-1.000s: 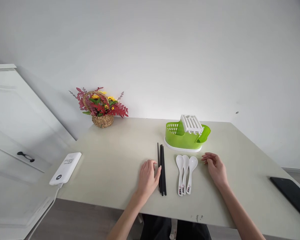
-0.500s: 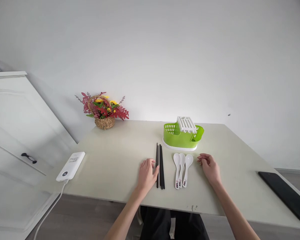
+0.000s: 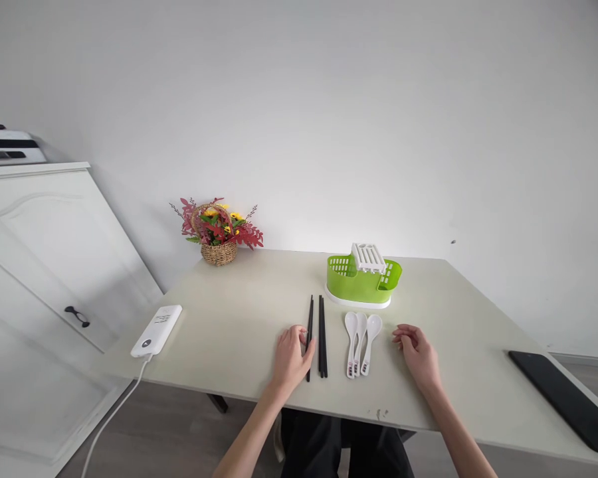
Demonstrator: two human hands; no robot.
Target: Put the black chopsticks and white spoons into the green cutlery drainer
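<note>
My left hand (image 3: 293, 355) is closed round black chopsticks (image 3: 310, 311) on the table, thumb on one side and fingers on the other. Just to their right lie more black chopsticks (image 3: 322, 338), bunched close together. Three white spoons (image 3: 361, 345) with printed handle ends lie side by side, bowls pointing away from me. To the right of the spoons my right hand (image 3: 417, 355) rests on the table, its fingers loosely curled in with nothing visible in them. Behind the spoons stands a green utensil basket (image 3: 356, 287) with a white slotted top piece (image 3: 369, 257).
A wicker basket of artificial flowers (image 3: 218, 253) stands at the back left of the table (image 3: 259, 292). A white power bank (image 3: 157, 330) with a cable lies at the left edge. At the right lies a black flat device (image 3: 563, 395). A white cabinet (image 3: 44, 265) stands left.
My left hand has closed on chopsticks and drawn them left, widening the gap to the others. The right hand stays put. The view has shifted slightly.
</note>
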